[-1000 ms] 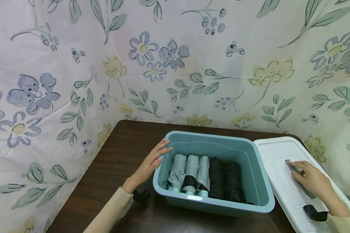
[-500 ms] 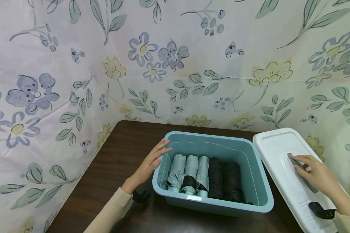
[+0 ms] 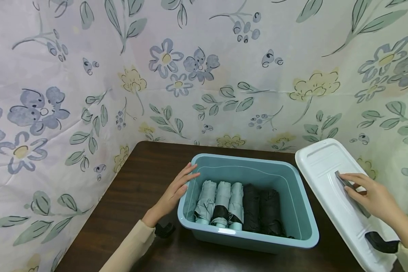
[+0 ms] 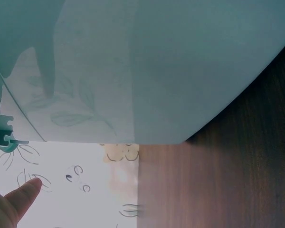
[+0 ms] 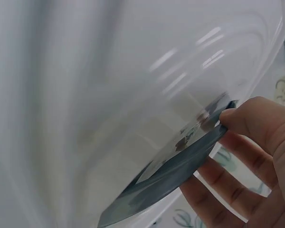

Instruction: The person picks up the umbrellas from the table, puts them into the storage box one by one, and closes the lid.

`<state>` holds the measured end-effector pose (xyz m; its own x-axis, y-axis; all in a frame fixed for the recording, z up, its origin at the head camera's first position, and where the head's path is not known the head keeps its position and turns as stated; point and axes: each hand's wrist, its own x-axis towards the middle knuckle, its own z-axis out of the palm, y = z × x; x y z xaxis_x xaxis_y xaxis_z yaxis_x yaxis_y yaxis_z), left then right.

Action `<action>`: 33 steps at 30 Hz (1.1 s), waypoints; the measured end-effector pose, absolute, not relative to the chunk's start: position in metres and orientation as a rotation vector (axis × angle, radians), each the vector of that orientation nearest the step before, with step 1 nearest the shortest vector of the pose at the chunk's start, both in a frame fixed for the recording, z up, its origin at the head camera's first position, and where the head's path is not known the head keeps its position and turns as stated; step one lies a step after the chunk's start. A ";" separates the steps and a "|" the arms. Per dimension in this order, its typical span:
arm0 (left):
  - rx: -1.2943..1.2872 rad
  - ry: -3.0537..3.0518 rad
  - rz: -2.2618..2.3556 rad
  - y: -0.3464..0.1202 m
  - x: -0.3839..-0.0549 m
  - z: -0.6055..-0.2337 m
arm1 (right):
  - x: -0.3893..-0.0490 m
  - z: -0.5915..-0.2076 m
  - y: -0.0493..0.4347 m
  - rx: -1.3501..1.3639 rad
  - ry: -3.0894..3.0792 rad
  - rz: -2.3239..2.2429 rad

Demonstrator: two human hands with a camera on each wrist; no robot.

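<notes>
A teal storage bin (image 3: 294, 200) holds several folded umbrellas, the pale green ones (image 3: 223, 200) at left and the black ones (image 3: 251, 207) beside them. Straight fingers of my left hand (image 3: 170, 194) rest at the bin's left rim; one fingertip (image 4: 31, 187) shows in the left wrist view. To the right, my right hand (image 3: 374, 196) grips the grey handle (image 5: 166, 171) of a white lid (image 3: 321, 162), thumb on one side and fingers on the other. The lid slants alongside the bin, its far end close to the bin's back right corner.
The dark wooden table (image 3: 136, 189) runs beneath the bin, with bare wood to its left. Flowered cloth (image 3: 224, 75) hangs behind the table and along its left side. A black wrist strap (image 3: 164, 229) is on the left wrist.
The lid's far end has risen and the lid has tilted, with my right hand moving up and slightly right on its handle. My left hand and the bin have stayed nearly still.
</notes>
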<state>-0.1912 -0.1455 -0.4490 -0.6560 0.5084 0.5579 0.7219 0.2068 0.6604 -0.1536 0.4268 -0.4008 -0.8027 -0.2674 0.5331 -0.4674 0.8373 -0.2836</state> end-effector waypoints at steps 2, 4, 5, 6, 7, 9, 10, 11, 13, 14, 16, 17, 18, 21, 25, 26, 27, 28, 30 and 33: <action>-1.175 -2.262 -1.430 -0.145 -0.191 -0.449 | -0.153 -0.398 0.425 0.544 -2.533 0.560; -1.174 -2.261 -1.430 -0.145 -0.191 -0.450 | -0.153 -0.395 0.422 0.549 -2.532 0.562; -1.172 -2.263 -1.430 -0.145 -0.191 -0.450 | -0.153 -0.393 0.421 0.558 -2.530 0.567; -1.171 -2.264 -1.433 -0.145 -0.191 -0.450 | -0.153 -0.392 0.420 0.567 -2.531 0.564; -1.170 -2.267 -1.436 -0.145 -0.191 -0.450 | -0.152 -0.390 0.419 0.576 -2.531 0.558; -1.170 -2.269 -1.442 -0.145 -0.190 -0.450 | -0.152 -0.386 0.417 0.601 -2.531 0.540; -1.171 -2.271 -1.445 -0.145 -0.190 -0.450 | -0.152 -0.384 0.416 0.609 -2.530 0.531; -1.170 -2.273 -1.446 -0.145 -0.190 -0.450 | -0.151 -0.381 0.416 0.624 -2.530 0.519; -1.171 -2.272 -1.446 -0.145 -0.190 -0.450 | -0.151 -0.377 0.414 0.637 -2.542 0.486; -1.171 -2.271 -1.445 -0.145 -0.190 -0.450 | -0.151 -0.375 0.413 0.644 -2.548 0.473; -1.171 -2.270 -1.442 -0.145 -0.189 -0.450 | -0.150 -0.371 0.410 0.660 -2.559 0.440; -1.170 -2.269 -1.442 -0.145 -0.189 -0.450 | -0.150 -0.370 0.409 0.670 -2.566 0.423; -1.171 -2.268 -1.443 -0.145 -0.189 -0.451 | -0.150 -0.368 0.407 0.678 -2.575 0.402; -1.173 -2.261 -1.445 -0.144 -0.190 -0.450 | -0.149 -0.363 0.401 0.703 -2.591 0.346; -1.176 -2.250 -1.450 -0.144 -0.190 -0.450 | -0.146 -0.359 0.394 0.722 -2.617 0.288; -1.176 -2.249 -1.452 -0.144 -0.190 -0.450 | -0.146 -0.358 0.393 0.723 -2.619 0.275; -1.175 -2.249 -1.455 -0.144 -0.190 -0.450 | -0.146 -0.357 0.392 0.725 -2.617 0.264; -1.176 -2.249 -1.457 -0.144 -0.190 -0.450 | -0.146 -0.357 0.391 0.732 -2.611 0.257; -1.177 -2.247 -1.462 -0.144 -0.190 -0.449 | -0.146 -0.356 0.390 0.751 -2.597 0.255; -1.177 -2.246 -1.467 -0.145 -0.190 -0.449 | -0.148 -0.355 0.388 0.801 -2.561 0.249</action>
